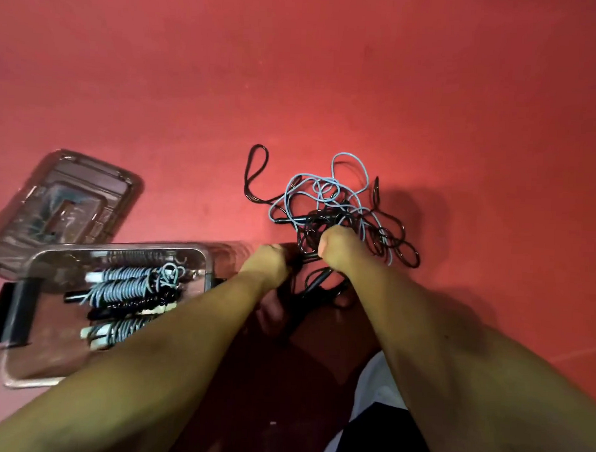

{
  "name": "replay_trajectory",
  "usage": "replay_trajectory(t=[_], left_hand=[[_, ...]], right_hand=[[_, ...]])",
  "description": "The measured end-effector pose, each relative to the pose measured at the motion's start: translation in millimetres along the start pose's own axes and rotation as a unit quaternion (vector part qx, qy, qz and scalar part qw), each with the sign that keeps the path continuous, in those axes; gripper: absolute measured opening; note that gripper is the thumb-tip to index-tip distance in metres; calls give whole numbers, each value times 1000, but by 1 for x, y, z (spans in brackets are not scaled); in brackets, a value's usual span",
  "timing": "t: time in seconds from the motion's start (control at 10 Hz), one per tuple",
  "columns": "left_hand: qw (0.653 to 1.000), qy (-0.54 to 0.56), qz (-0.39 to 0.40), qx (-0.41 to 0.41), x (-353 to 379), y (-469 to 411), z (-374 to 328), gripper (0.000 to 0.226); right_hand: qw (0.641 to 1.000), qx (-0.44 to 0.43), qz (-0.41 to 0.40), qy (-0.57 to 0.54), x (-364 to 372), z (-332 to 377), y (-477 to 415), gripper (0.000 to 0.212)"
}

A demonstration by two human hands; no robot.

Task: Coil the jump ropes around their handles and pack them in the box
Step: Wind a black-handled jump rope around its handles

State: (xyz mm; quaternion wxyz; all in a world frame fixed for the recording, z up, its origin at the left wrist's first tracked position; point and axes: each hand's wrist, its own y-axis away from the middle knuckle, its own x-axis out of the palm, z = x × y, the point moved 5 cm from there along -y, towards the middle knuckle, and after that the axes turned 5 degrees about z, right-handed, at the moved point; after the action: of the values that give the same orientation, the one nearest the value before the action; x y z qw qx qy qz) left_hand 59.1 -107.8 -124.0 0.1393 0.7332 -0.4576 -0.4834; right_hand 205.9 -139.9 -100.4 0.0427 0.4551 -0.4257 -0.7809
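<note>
We note a red floor (330, 73) under both outstretched forearms. Left of the left hand (267, 262) stands the clear box (118, 247), open, with coiled ropes (126, 283) lying inside. Its lid (69, 198) rests beyond it, farther left. Just ahead of the right hand (337, 243) lies the tangle (342, 200) of blue and black cord. Both hands are fisted, backs up, close together, each gripping the black rope (308, 257). A short stretch spans between them, and loops trail on their near side.

Black ropes (324, 288) and light-blue ropes (347, 159) on a red floor (330, 73).
</note>
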Motion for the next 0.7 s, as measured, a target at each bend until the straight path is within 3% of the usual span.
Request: replay_trajectory(t=[0.2,0.4,0.5,0.6,0.7], left_hand=[[979,117,-166,26,-93,58,-30,16],[928,288,-209,108,-191,154,-79,22],[917,278,-226,177,-233,211,-110,23],[891,307,-224,250,-262,269,-130,23],[852,366,-212,307,-276,312,-133,20]], right_hand=[[998,-6,9,-62,-55,28,52,27],[994,-64,-20,-91,-121,58,114,30],[988,-136,-34,-67,-171,86,161,44],[948,-276,-26,-157,-209,126,228,58],[911,-343,53,-222,-203,156,271,30]])
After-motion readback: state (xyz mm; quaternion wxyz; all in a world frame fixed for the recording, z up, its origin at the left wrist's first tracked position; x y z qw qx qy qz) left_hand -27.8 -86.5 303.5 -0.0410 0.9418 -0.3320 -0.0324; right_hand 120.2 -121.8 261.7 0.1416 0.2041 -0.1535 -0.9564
